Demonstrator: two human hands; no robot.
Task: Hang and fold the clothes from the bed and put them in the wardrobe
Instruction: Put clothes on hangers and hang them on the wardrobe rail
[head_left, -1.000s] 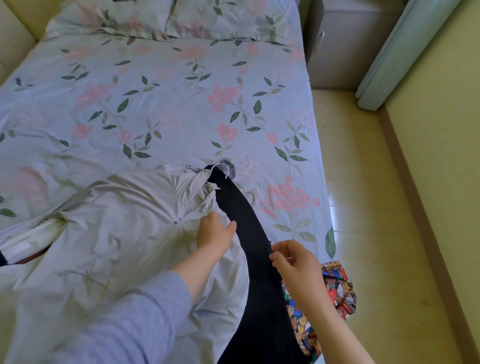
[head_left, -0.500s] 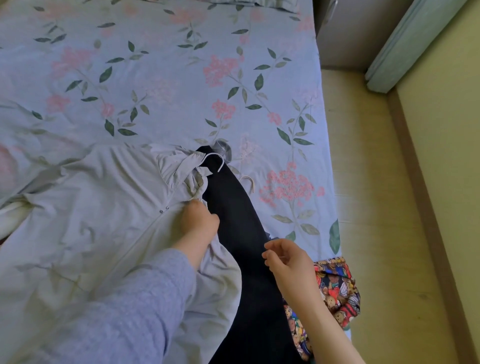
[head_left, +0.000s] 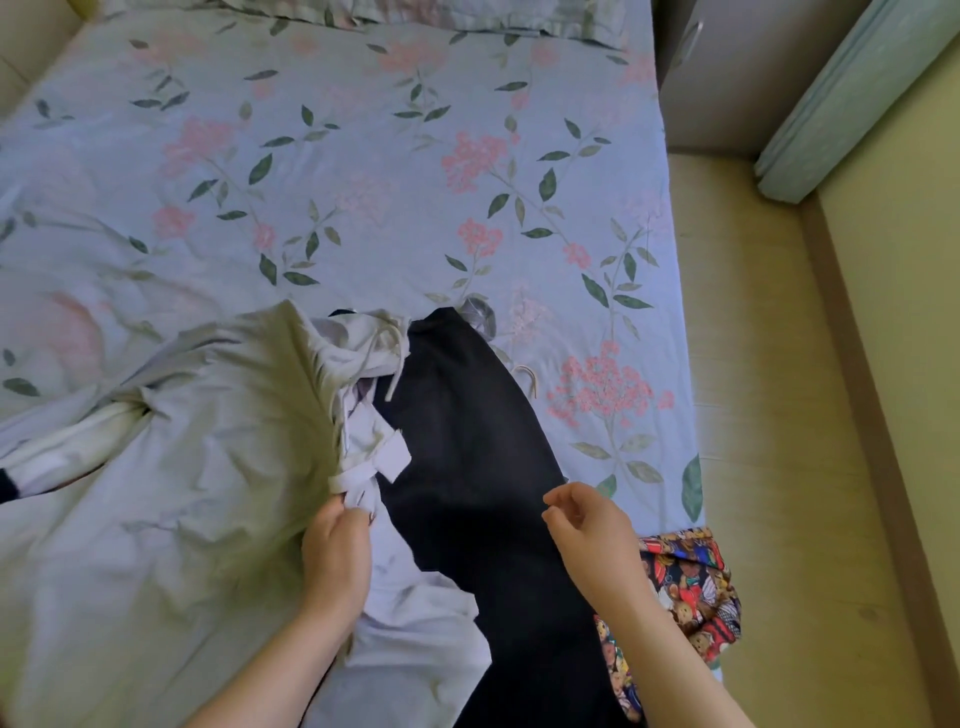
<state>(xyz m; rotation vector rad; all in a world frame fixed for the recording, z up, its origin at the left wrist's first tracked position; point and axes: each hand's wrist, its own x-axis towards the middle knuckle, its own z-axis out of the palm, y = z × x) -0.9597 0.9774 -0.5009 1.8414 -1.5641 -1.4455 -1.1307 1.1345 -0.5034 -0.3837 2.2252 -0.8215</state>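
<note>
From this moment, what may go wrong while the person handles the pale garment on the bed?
The left hand grips the pale garment by one bunched edge; a pull may shift the hanger in its collar. The loose hanger hook beside the dark garment may snag cloth. The patterned cloth hangs over the edge of the bed and may slide to the floor.

From ten to two o'clock the bedsheet (head_left: 363, 156) lies bare, open for passage up to the pillows (head_left: 467, 15) at twelve. A pale shirt (head_left: 182, 493) heaps from nine to six and a black garment (head_left: 467, 441) lies at six, with a hanger hook (head_left: 527, 376) touching the garment's right edge. A patterned cloth (head_left: 691, 587) crowds the bed's edge at four. Open floor (head_left: 753, 415) runs at three, ending at a cabinet (head_left: 727, 67) at one.
</note>
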